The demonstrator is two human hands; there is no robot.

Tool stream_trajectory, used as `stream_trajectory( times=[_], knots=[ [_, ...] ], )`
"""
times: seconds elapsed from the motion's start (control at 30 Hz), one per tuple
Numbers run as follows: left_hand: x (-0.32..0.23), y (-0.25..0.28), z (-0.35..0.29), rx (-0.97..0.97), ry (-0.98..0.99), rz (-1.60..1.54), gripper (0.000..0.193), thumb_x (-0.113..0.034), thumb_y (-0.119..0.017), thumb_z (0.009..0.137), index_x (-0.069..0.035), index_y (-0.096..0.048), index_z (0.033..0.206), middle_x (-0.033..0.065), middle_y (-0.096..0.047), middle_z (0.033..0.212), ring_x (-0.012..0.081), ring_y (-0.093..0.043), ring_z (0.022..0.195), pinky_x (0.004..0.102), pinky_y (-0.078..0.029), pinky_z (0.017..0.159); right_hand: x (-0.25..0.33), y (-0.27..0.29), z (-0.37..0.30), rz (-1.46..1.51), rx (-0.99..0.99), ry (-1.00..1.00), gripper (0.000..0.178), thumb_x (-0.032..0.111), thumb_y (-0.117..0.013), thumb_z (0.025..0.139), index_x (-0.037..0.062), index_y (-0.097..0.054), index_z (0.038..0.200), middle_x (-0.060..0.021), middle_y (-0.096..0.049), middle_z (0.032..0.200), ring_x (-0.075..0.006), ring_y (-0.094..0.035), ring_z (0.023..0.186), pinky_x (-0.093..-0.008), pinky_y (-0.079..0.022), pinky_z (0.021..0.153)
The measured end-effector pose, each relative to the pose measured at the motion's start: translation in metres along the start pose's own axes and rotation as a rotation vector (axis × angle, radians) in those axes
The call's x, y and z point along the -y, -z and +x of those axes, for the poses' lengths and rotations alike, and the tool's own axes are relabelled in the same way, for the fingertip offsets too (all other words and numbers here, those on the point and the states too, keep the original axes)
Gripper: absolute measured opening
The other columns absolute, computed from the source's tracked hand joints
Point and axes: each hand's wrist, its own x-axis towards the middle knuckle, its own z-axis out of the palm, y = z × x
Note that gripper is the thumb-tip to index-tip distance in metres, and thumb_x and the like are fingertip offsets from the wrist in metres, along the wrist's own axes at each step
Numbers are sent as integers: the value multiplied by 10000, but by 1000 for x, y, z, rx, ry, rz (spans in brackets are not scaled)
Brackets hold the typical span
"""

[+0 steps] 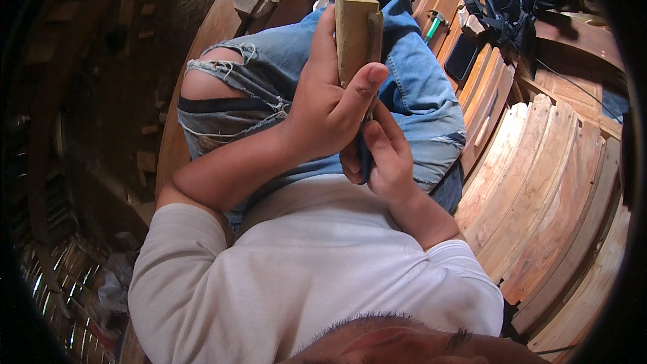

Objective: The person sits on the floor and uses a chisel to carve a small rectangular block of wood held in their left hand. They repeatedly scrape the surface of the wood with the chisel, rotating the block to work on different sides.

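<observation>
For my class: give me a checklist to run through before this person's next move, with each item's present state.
1. Left hand grips the wooden block: ok.
2. Right hand is closed around the dark handle: ok.
3. Condition of whatever the handle carries: cannot tell, mostly hidden by the hands.
4. Both hands gloved: not ok, bare.
5. Green-handled hammer lies apart from both hands: ok.

No readable text, label, brand, number or sign on anything in the head view

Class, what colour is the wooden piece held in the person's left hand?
The wooden piece is yellowish brown, seen best in the head view.
</observation>
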Motion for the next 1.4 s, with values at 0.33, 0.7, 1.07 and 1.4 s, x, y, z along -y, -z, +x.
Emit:
stream_trajectory(
  times=[0.33, 0.7, 1.07, 1.4],
  knots=[
    [-4, -11, -5, -51, 23, -30, 601, -567, -507, 1033, -57, -367, 1319, 49, -507, 1017, 94, -505, 805, 236, -444, 678, 2, -2, -3, 55, -5, -58, 275, 339, -471, 1113, 108, -480, 1261, 20, -498, 731, -54, -457, 548, -222, -347, 461],
    [-4, -6, -3, -4, 4, -99, 675, -455, -597, 1022, -38, -288, 1454, 77, -514, 1135, 124, -528, 928, 271, -473, 797, 22, -2, -2, -66, 31, -39, 387, 430, -485, 1097, 84, -476, 1270, 13, -505, 739, -64, -443, 531, -225, -333, 465],
    [-19, 0, 7, 12, 254, -410, 543, -350, -664, 1011, -63, -384, 1378, 74, -551, 1045, 143, -569, 879, 349, -524, 840, 1, -2, -7, 31, 18, -84, 473, 406, -447, 1109, 78, -409, 1448, -25, -543, 725, -98, -479, 517, -255, -376, 452],
    [-19, 5, 7, 68, 258, -437, 547, -350, -661, 1011, -78, -362, 1380, 65, -535, 1015, 131, -552, 863, 361, -539, 834, 6, 1, -6, 242, 110, -160, 487, 374, -415, 1120, 119, -343, 1529, -56, -520, 703, -121, -456, 512, -254, -375, 466]
  ],
)
